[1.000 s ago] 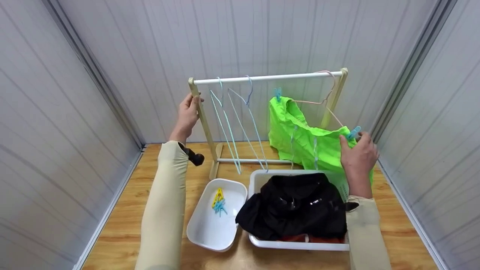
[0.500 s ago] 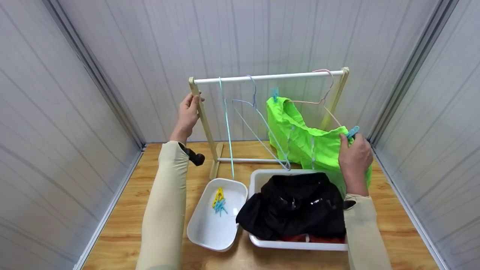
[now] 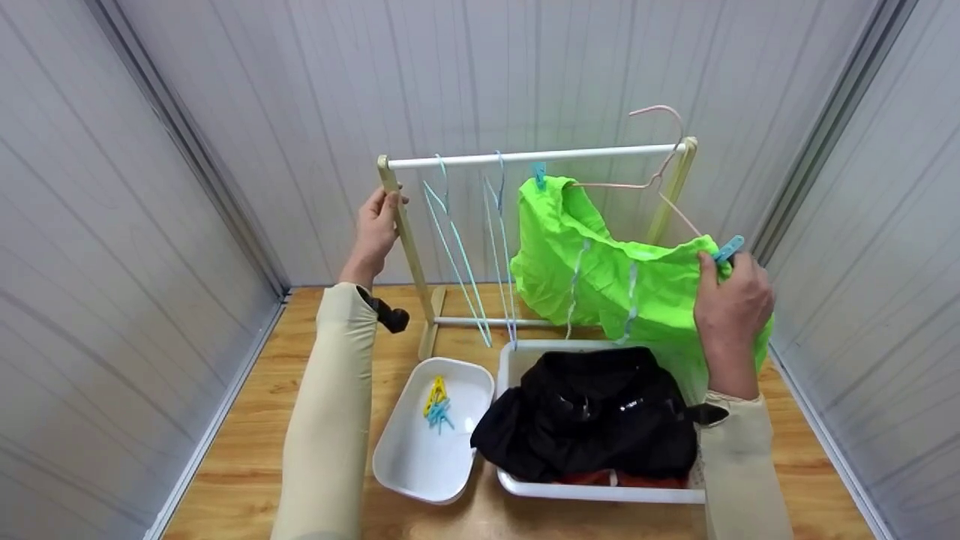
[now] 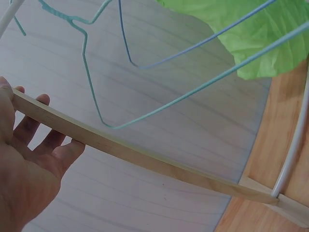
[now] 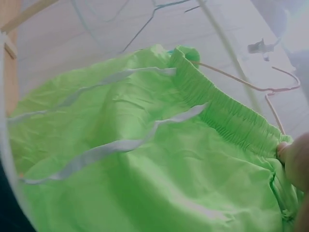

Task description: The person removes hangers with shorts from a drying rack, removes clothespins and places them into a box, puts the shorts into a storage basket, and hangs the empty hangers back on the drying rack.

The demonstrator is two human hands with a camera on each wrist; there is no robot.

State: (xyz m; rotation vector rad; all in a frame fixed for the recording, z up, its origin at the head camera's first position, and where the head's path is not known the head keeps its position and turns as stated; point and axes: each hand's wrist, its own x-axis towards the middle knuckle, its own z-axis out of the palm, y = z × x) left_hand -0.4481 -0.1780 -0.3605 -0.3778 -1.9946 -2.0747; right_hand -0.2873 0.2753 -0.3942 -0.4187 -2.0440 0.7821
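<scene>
At left, the left hand [image 3: 377, 229] grips the rack's near-side post [image 3: 411, 251], thumb opposite the fingers. The rail [image 3: 465, 160] runs rightward from that post. The green garment [image 3: 547, 255] hangs beyond, pegged at its waistband corners to the pink hanger [image 3: 611, 185] by a left clip [image 3: 539, 175] and a right clip [image 3: 729, 248]. Its waistband slopes down toward the right. The hanger's hook shows above the rail at its right end, tip pointing left; contact cannot be determined. At right, the right hand [image 3: 735, 304], the nearer one, pinches the waistband's lower corner just beside the right clip; the garment lies leftward of it.
</scene>
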